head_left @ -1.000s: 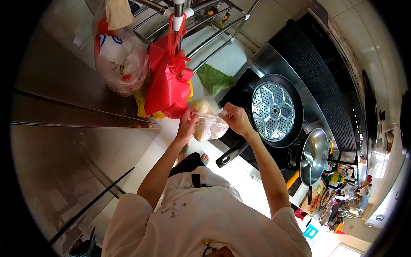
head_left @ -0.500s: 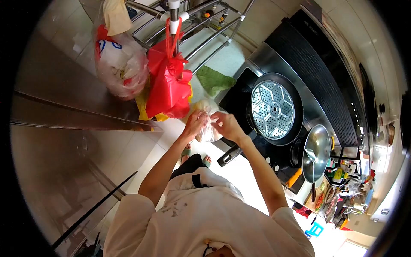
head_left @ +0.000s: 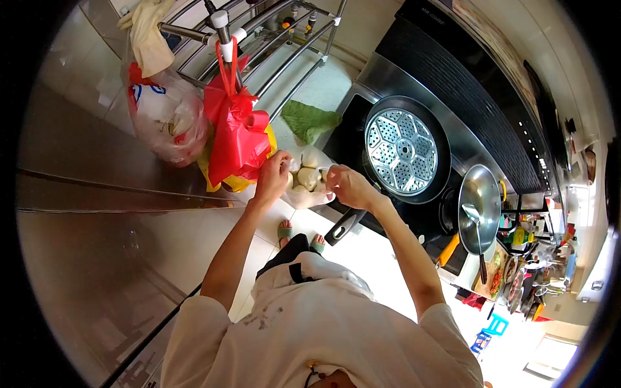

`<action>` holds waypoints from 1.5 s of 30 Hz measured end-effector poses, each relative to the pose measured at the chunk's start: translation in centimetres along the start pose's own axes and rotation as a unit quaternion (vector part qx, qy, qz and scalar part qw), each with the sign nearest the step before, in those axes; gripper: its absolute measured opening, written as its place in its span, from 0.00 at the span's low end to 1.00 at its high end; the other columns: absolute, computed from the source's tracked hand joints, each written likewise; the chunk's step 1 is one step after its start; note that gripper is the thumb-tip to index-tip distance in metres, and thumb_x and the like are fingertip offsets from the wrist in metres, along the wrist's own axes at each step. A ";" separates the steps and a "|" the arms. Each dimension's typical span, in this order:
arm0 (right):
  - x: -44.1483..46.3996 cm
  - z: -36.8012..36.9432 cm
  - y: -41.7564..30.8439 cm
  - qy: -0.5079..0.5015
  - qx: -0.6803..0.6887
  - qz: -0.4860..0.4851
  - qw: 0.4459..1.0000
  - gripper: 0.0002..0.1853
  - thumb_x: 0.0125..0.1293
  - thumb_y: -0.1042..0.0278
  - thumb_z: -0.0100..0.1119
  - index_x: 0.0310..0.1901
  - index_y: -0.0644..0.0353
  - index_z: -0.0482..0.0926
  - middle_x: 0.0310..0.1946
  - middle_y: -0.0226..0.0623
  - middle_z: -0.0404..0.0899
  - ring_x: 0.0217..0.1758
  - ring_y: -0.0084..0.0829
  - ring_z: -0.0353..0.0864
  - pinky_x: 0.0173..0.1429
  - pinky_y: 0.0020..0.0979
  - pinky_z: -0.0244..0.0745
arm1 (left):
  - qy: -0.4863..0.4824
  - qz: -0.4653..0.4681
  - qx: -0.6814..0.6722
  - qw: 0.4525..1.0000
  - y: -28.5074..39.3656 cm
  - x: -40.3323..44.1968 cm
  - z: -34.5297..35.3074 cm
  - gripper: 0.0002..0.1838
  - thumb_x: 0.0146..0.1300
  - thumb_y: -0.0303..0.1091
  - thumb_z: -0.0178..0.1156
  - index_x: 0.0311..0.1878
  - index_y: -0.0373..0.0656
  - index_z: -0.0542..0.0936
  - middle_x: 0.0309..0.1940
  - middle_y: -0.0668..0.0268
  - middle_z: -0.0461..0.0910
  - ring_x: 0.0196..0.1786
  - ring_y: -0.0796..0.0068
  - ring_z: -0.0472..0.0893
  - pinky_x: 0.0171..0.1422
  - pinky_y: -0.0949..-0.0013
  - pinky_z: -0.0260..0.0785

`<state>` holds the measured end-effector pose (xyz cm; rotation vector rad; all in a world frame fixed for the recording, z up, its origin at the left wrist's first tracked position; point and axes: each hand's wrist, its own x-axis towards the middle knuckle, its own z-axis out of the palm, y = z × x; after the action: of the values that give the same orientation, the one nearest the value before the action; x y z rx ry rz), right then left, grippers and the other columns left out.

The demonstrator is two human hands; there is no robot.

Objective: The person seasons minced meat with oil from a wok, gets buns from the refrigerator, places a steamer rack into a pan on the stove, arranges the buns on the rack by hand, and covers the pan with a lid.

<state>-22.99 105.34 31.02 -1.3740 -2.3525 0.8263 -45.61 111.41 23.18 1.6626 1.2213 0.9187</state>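
Observation:
A thin clear plastic bag [head_left: 309, 195] hangs between my hands with its mouth spread open. Inside it show several pale, rounded pieces [head_left: 308, 178] that look like buns. My left hand [head_left: 274, 174] pinches the bag's left edge, close beside a red plastic bag [head_left: 238, 142]. On the opposite edge, the fingers of my right hand [head_left: 348, 187] are closed, just above the handle of a black pan [head_left: 441, 139]. A round perforated steamer plate [head_left: 401, 152] lies in that pan on the stove.
A metal rack [head_left: 284, 64] bears the red bag and a clear bag [head_left: 169, 119]. A green cloth [head_left: 309, 121] lies on the counter. Right of the pan, a wok [head_left: 479, 200] holds a spatula. Beyond it is a cutting board [head_left: 491, 275] with chopped food.
The bag's gathered top has been opened, and the pale pieces now show inside. My hands have moved apart. The view has shifted, so the stove and rack appear further left.

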 end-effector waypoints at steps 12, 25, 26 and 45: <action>3.1 2.2 -5.9 -0.018 0.069 0.051 0.996 0.17 0.53 0.78 0.54 0.47 0.64 0.78 0.42 0.46 0.79 0.48 0.49 0.76 0.52 0.38 0.72 | -0.058 -0.250 -0.301 0.918 5.1 -1.8 -3.7 0.12 0.69 0.36 0.53 0.45 0.37 0.78 0.20 0.77 0.60 0.25 0.88 0.59 0.32 0.80 0.56; 13.3 11.8 -1.0 -0.235 -0.260 0.126 0.928 0.48 0.34 0.60 0.76 0.62 0.63 0.66 0.61 0.58 0.62 0.67 0.60 0.55 0.65 0.58 0.54 | 0.001 -0.187 -0.337 0.923 3.5 -2.0 -4.4 0.10 0.71 0.35 0.50 0.41 0.39 0.77 0.23 0.76 0.61 0.27 0.87 0.60 0.35 0.80 0.55; 13.5 12.1 -0.8 -0.238 -0.264 0.131 0.925 0.49 0.33 0.60 0.76 0.62 0.63 0.67 0.61 0.58 0.62 0.67 0.59 0.54 0.65 0.58 0.53 | 0.003 -0.195 -0.373 0.907 3.4 -1.9 -4.5 0.09 0.70 0.35 0.51 0.42 0.40 0.77 0.23 0.76 0.61 0.27 0.87 0.60 0.37 0.79 0.56; -5.9 -11.0 7.2 0.228 -0.038 0.278 0.932 0.39 0.28 0.61 0.82 0.50 0.53 0.80 0.64 0.53 0.56 0.69 0.52 0.57 0.72 0.44 0.57 | -0.044 -0.228 -0.490 0.840 4.0 -0.2 -2.8 0.21 0.71 0.35 0.49 0.65 0.42 0.66 0.24 0.79 0.57 0.27 0.90 0.58 0.41 0.77 0.56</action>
<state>-9.41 106.61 35.52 -2.0518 -1.6732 0.4640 -46.82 111.20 27.91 0.5475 0.7815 0.9090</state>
